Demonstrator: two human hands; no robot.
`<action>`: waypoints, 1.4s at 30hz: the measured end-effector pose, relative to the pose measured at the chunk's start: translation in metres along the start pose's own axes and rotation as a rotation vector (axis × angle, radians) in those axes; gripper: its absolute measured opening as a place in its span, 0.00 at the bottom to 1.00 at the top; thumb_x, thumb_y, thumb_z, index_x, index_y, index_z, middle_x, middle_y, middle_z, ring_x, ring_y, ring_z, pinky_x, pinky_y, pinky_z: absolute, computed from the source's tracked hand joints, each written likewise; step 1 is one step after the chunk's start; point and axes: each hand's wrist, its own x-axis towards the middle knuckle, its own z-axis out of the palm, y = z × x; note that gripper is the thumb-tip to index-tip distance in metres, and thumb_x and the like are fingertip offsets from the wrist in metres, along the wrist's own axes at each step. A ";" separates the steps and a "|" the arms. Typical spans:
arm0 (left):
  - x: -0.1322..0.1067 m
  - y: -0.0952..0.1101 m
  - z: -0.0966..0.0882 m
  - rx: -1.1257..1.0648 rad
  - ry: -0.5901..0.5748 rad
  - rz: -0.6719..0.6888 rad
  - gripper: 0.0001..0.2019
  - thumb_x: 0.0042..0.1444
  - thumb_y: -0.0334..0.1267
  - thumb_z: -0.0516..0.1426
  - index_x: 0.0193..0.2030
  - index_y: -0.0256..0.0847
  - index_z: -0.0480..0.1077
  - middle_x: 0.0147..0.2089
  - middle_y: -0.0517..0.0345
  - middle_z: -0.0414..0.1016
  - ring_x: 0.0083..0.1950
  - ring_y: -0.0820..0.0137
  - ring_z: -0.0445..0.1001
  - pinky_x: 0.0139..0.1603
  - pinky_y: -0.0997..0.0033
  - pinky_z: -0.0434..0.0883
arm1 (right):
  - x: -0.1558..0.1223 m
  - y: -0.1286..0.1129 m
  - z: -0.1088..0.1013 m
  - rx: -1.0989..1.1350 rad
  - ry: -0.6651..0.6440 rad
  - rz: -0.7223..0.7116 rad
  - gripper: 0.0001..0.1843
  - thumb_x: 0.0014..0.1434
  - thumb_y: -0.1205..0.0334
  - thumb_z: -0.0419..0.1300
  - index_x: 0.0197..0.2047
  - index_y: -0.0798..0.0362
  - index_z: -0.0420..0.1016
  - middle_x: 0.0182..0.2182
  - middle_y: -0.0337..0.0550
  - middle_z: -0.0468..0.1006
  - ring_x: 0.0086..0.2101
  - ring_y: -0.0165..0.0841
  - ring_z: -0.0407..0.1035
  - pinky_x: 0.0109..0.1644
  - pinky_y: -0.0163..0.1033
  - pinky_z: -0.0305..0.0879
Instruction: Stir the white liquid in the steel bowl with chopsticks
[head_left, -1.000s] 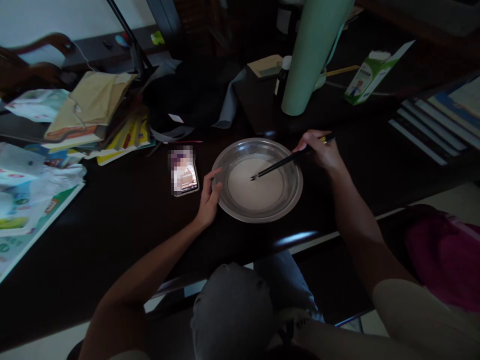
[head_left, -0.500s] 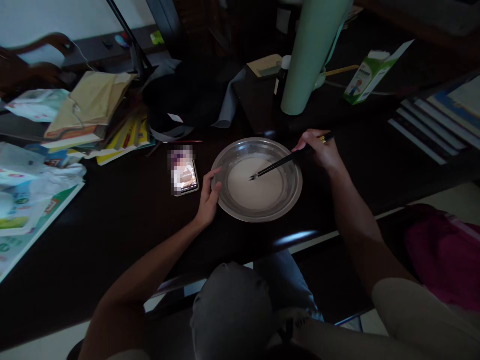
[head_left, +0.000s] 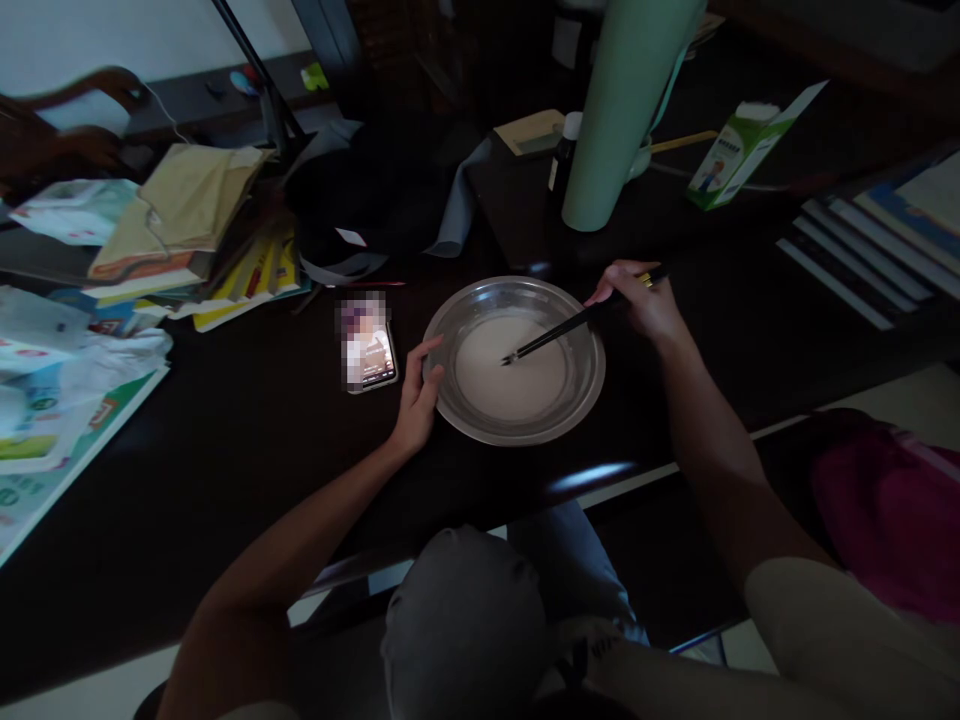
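A wide metal bowl (head_left: 517, 437) stands on the dark table, with a pale, whitish mixture (head_left: 510, 385) in its bottom. My left hand (head_left: 418, 398) grips the bowl's left rim, thumb and fingers curled at its edge. In my right hand (head_left: 641, 300), over the bowl's right side, is a pair of black chopsticks (head_left: 559, 330) with gold bands near the top. They slant down to the left, and their tips are at the mixture's surface; how deep they reach I cannot tell. Left of the bowl lies a lit phone (head_left: 371, 345), partly blurred.
Behind the bowl stand a tall green cylinder (head_left: 630, 110), a small dark bottle (head_left: 562, 160) and an opened green-white box (head_left: 735, 155). Books (head_left: 847, 250) are stacked at the right. Papers and books (head_left: 180, 210) pile up at the left, beside a black cloth item (head_left: 375, 200).
The chopstick tips have shifted very slightly down and to the right over the mixture. The picture on the phone screen has changed. My left hand and the bowl stay in place.
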 end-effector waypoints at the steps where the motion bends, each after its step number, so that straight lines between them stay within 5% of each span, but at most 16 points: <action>1: 0.000 0.000 0.000 0.000 0.000 0.000 0.23 0.64 0.57 0.56 0.60 0.49 0.67 0.61 0.52 0.69 0.63 0.59 0.67 0.69 0.50 0.63 | 0.000 0.000 -0.001 0.009 0.016 -0.001 0.26 0.53 0.34 0.64 0.19 0.47 0.76 0.17 0.39 0.75 0.22 0.34 0.71 0.33 0.44 0.70; 8: 0.000 0.001 0.001 -0.010 0.000 -0.011 0.22 0.64 0.56 0.55 0.60 0.50 0.67 0.61 0.52 0.70 0.63 0.59 0.68 0.68 0.52 0.64 | -0.005 -0.003 0.007 0.006 -0.187 0.008 0.23 0.55 0.37 0.65 0.22 0.48 0.79 0.21 0.40 0.79 0.27 0.34 0.75 0.35 0.41 0.70; 15: 0.000 0.003 0.001 0.001 -0.012 0.006 0.22 0.64 0.56 0.55 0.60 0.50 0.67 0.61 0.52 0.69 0.62 0.59 0.68 0.67 0.51 0.64 | -0.002 -0.003 -0.001 -0.011 -0.001 -0.026 0.26 0.55 0.35 0.63 0.19 0.47 0.75 0.19 0.40 0.75 0.23 0.34 0.71 0.35 0.45 0.70; 22: 0.000 0.003 0.001 0.011 -0.005 0.016 0.22 0.64 0.57 0.55 0.60 0.50 0.67 0.60 0.53 0.69 0.62 0.59 0.68 0.68 0.51 0.64 | -0.005 -0.003 0.007 -0.002 -0.194 0.001 0.23 0.55 0.37 0.64 0.23 0.48 0.79 0.23 0.40 0.79 0.28 0.34 0.76 0.36 0.42 0.70; 28: -0.001 0.000 0.000 0.003 -0.002 -0.004 0.22 0.64 0.57 0.55 0.60 0.51 0.67 0.61 0.52 0.69 0.62 0.59 0.69 0.68 0.50 0.64 | -0.003 -0.001 0.001 0.011 -0.003 -0.040 0.23 0.58 0.40 0.63 0.21 0.46 0.78 0.20 0.40 0.77 0.25 0.36 0.73 0.35 0.46 0.71; 35: -0.001 -0.001 0.000 -0.001 -0.001 0.000 0.22 0.65 0.55 0.55 0.61 0.50 0.67 0.63 0.52 0.68 0.65 0.59 0.66 0.71 0.50 0.61 | -0.005 -0.004 0.006 -0.001 -0.194 0.010 0.23 0.54 0.37 0.65 0.23 0.48 0.80 0.22 0.40 0.79 0.26 0.32 0.75 0.35 0.41 0.71; 42: 0.000 0.000 0.000 0.001 0.001 0.004 0.22 0.64 0.56 0.56 0.60 0.50 0.68 0.61 0.53 0.69 0.63 0.60 0.68 0.68 0.52 0.64 | -0.002 0.000 0.001 0.014 -0.016 -0.032 0.24 0.57 0.39 0.64 0.21 0.48 0.78 0.20 0.39 0.78 0.25 0.33 0.74 0.33 0.41 0.70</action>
